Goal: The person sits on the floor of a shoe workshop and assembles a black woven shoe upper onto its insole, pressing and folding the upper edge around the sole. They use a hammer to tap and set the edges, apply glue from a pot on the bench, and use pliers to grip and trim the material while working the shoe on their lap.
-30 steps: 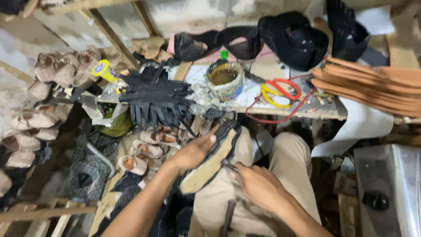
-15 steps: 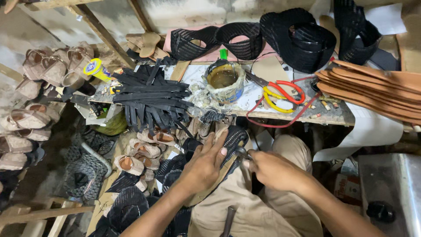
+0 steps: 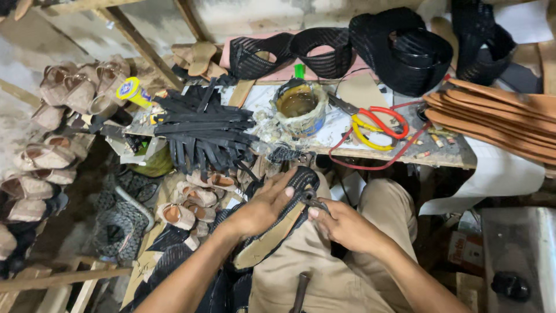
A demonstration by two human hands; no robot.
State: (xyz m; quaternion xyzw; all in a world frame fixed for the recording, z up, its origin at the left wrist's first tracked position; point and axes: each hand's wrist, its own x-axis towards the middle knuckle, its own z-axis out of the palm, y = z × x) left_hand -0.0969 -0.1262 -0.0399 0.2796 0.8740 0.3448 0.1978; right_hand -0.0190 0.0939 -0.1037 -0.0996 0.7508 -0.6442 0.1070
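Black straps (image 3: 202, 130), glue tin (image 3: 299, 104) and scissors (image 3: 373, 123) crowd the bench; the lap seems open.

Black woven mesh covers the tan, matt sole (image 3: 272, 237). At 12 o'clock, a glue-crusted tin (image 3: 299, 106); at 1, glossy red-and-yellow plastic-handled scissors (image 3: 370, 123) on the rough wooden bench (image 3: 370, 155); smooth tan leather sheets (image 3: 498, 119) at 2.

Frame centre: your hands, left hand (image 3: 260, 208) and right hand (image 3: 341, 225), on the sole (image 3: 278, 232) across your lap.
Above them: table (image 3: 376, 152).
On table: strap pile (image 3: 202, 130) left, glue pot (image 3: 299, 105) centre, scissors (image 3: 373, 123) right.
Far left: sandals (image 3: 40, 156).
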